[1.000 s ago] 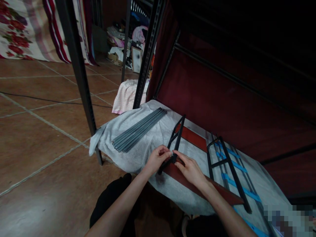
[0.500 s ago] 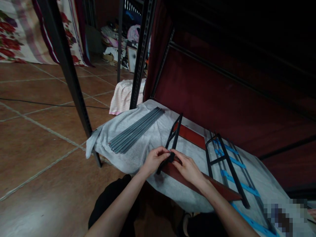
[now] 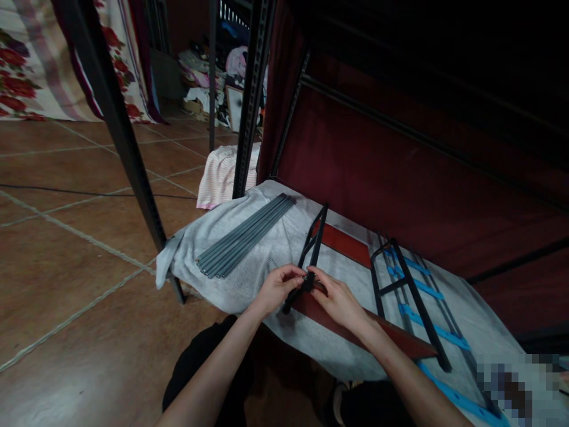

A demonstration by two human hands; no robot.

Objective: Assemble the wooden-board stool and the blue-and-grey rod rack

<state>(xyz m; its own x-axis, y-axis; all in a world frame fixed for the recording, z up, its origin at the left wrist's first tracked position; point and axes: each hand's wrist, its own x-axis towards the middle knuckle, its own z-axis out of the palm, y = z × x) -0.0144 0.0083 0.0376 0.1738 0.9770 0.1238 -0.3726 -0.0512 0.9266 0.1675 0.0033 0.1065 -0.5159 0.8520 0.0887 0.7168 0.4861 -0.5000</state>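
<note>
Both hands meet at the near end of a black metal frame [image 3: 316,252], which stands on a grey cloth [image 3: 240,287]. My left hand [image 3: 280,287] is closed in a pinch at the frame's left side; whatever is between its fingertips is too small to make out. On the other side, my right hand [image 3: 335,296] has its thumb and fingers closed around the frame's bar. A reddish-brown board [image 3: 400,338] runs from this frame to a second black metal frame [image 3: 413,290] on the right. Behind lies another reddish-brown board [image 3: 347,243]. A thin metal rod [image 3: 272,262] lies just beyond my left hand.
A bundle of grey metal tubes [image 3: 244,237] lies on the cloth to the left. Blue strips [image 3: 435,326] with dark rods lie at the right. Black posts [image 3: 118,130] rise at the left, and a dark red curtain [image 3: 377,160] hangs behind.
The view has shifted very slightly. Both hands stay at the same place on the black metal frame, with only small finger movement.
</note>
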